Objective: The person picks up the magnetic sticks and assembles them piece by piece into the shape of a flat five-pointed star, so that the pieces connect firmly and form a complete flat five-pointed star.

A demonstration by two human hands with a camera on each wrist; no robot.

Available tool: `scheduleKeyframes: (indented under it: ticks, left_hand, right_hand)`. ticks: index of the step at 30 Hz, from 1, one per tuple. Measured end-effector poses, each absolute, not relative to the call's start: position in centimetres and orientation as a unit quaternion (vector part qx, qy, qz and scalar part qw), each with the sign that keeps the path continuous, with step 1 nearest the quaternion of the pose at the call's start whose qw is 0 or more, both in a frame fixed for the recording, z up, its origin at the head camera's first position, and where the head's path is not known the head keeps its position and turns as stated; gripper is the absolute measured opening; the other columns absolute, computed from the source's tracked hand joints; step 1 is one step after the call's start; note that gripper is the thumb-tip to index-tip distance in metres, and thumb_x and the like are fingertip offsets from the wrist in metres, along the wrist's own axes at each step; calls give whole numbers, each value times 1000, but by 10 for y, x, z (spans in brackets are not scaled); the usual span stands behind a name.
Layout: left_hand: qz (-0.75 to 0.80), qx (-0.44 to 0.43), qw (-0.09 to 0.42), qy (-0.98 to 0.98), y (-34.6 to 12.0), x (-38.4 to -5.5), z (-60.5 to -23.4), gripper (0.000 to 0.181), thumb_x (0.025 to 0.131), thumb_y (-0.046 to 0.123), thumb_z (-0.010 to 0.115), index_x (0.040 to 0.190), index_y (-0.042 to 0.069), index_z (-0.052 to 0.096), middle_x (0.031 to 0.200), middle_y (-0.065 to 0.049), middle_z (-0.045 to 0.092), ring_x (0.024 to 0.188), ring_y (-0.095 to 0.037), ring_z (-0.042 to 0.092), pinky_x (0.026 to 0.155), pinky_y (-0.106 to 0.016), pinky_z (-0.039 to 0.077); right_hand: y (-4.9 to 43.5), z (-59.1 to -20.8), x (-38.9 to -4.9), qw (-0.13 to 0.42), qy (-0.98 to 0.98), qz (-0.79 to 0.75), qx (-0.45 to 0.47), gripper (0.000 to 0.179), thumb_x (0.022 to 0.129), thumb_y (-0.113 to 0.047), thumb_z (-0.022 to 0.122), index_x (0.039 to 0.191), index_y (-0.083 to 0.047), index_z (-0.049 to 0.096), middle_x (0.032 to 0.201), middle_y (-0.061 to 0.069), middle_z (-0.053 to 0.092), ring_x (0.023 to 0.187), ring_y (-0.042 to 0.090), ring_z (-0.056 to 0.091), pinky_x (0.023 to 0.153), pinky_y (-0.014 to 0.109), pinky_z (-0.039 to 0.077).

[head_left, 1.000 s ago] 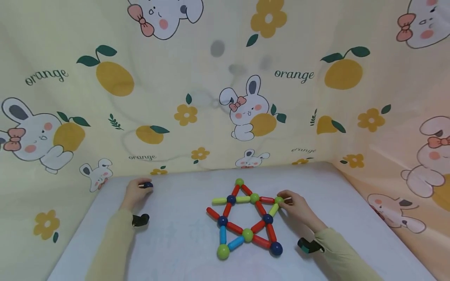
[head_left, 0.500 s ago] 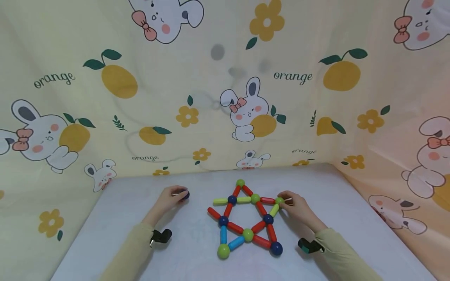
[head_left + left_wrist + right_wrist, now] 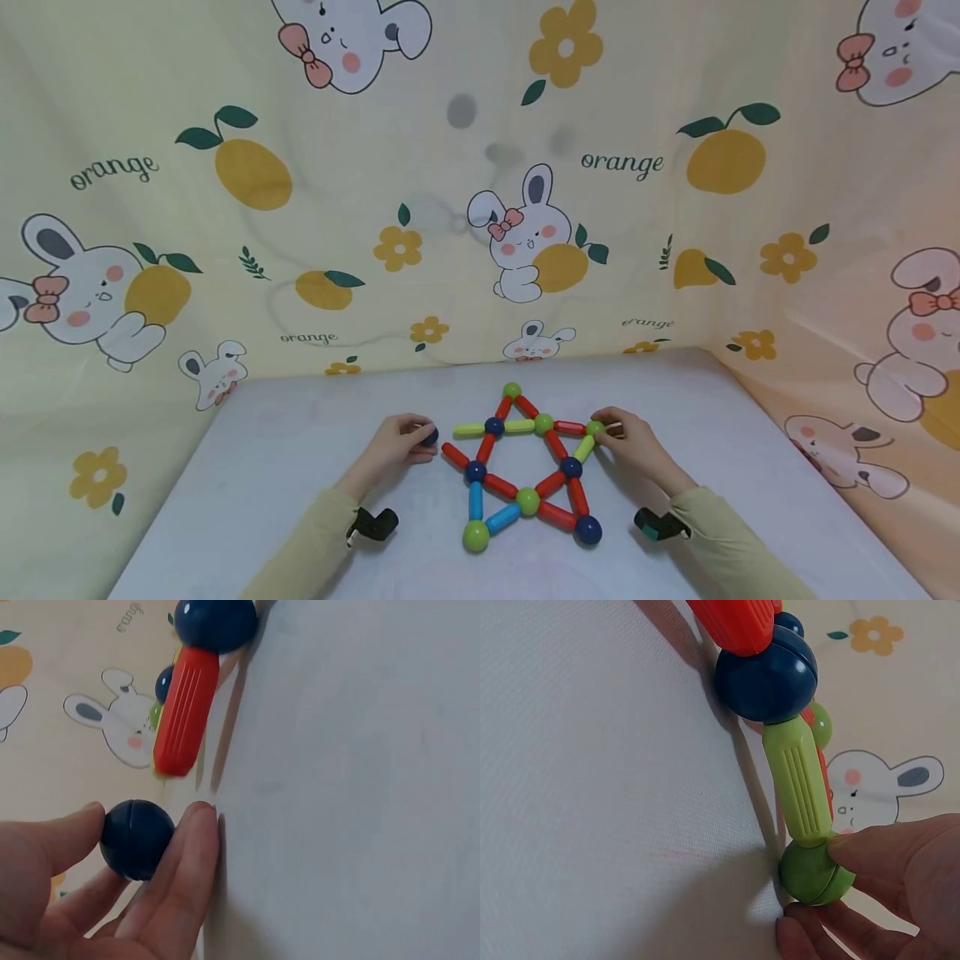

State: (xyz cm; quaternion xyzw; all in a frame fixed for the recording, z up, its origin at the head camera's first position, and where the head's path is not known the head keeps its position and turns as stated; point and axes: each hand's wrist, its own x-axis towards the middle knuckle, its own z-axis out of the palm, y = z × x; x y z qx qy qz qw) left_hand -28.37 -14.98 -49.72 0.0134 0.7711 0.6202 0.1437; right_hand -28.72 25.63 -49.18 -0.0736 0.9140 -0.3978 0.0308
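A star-shaped frame of coloured rods and balls lies on the white table. My left hand [image 3: 401,442] pinches a dark blue ball [image 3: 137,840] between thumb and fingers, just left of the frame. Close to that ball is the free end of a red rod [image 3: 186,712]; a yellow-green rod [image 3: 469,430] also juts out loose-ended above it. At the frame's right point, my right hand [image 3: 632,442] grips a green ball [image 3: 816,871] with thumb and fingertips. A yellow-green rod [image 3: 799,780] and a red rod [image 3: 570,427] meet at this green ball.
Blue rods [image 3: 503,519] join a green ball [image 3: 476,536] at the frame's lower left. A dark blue ball [image 3: 588,530] forms the lower right point. Behind the white table [image 3: 315,467] hangs a cream cloth [image 3: 420,125] printed with rabbits and oranges.
My left hand has carried the dark blue ball rightward and nearer, from the table's far left to beside the frame. The right hand stays on the green ball.
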Motion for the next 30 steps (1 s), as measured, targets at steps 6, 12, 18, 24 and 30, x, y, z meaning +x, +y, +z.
scheduleKeyframes:
  ticks: [6,12,18,24,30]
  left_hand:
    - [641,-1,163,750,-139,-280,-495,40,98,20,56,127,-7,51,106,-20,60,80,-25,69,73,-36,57]
    - [656,-19,149,740,-130,-275,-494,35,98,15,55,123,-7,43,110,-23,57,79,-23,67,73,-36,57]
    - [655,-27,140,742,-127,-272,-493,30,100,12,51,122,-6,40,113,-25,53,81,-24,67,75,-37,56]
    - [659,-41,126,740,-126,-272,-496,31,98,14,54,122,-4,44,109,-23,55,79,-22,67,73,-35,57]
    - [623,-36,97,775,-123,-273,-496,30,97,15,57,121,-3,53,102,-17,62,74,-20,64,67,-31,56]
  right_hand:
    - [257,-491,-287,28,914,-398,-78,31,92,-8,62,121,1,58,116,17,60,101,31,59,86,44,51]
    - [257,-492,-287,27,912,-402,-81,31,91,-8,62,120,1,58,115,16,60,100,31,59,85,44,52]
    - [258,-492,-287,27,912,-402,-81,31,91,-8,63,121,1,58,115,16,60,100,31,59,85,44,52]
    - [258,-490,-287,30,912,-401,-86,31,91,-8,63,120,2,58,114,17,60,100,32,59,85,44,52]
    - [259,-491,-287,28,911,-402,-89,31,91,-8,63,120,2,58,115,18,60,100,32,59,84,44,52]
